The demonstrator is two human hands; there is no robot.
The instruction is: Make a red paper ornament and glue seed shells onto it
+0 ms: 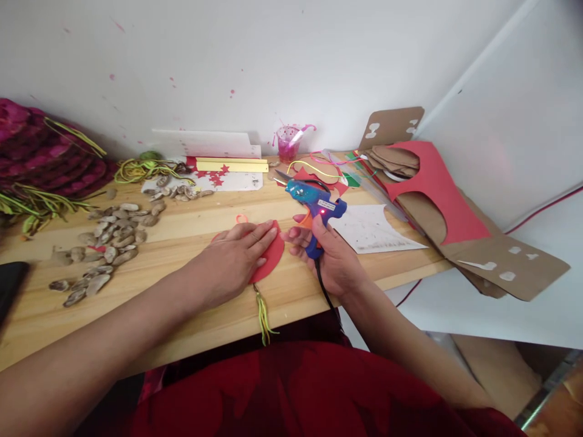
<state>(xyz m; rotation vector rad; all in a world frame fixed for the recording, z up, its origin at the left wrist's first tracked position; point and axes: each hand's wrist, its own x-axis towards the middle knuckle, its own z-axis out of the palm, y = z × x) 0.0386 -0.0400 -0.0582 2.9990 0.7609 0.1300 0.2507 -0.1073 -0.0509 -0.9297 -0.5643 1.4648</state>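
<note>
My left hand [232, 258] lies flat, fingers stretched out, on a round red paper piece [274, 258] and covers much of it. A small orange loop [242, 218] sticks out at the paper's far side. From its near edge a yellow-green tassel [263, 315] hangs over the table edge. My right hand [334, 255] is wrapped around the handle of a blue glue gun [316, 203] with an orange trigger. Its nozzle points up and to the left, above the table. A small red light glows on the gun's body, and a black cord runs down from the handle.
Peanut shells [113, 237] are spread at the left, near a magenta stack [45, 158]. Red paper stars [217, 176] and a yellow strip [232, 165] lie at the back. A cup of pink liquid [288, 144] stands by the wall. Cut red sheet [437, 188] and cardboard [514, 261] overhang the right edge.
</note>
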